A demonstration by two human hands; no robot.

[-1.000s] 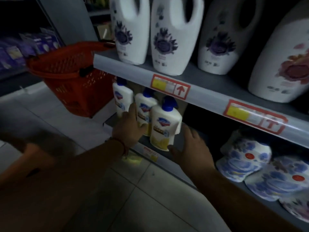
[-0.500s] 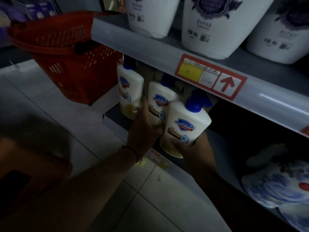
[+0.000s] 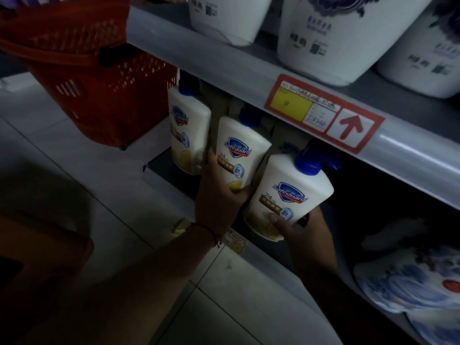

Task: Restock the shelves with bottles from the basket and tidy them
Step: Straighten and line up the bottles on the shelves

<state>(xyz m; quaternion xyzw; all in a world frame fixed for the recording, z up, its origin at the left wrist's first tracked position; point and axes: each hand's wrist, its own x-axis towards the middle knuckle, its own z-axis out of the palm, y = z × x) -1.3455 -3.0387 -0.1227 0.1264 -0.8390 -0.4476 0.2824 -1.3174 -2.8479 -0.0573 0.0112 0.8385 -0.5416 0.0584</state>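
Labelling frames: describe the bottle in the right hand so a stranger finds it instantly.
Find the red price tag with the arrow on the shelf edge. Just below it stand three white bottles with blue caps. The target bottle is the rightmost and nearest, tilted, with the right hand gripping its base.

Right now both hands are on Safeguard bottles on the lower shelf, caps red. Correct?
Not quite: the caps are blue, not red. The head view shows the left hand on the middle bottle and the right hand on the right bottle, both on the lower shelf.
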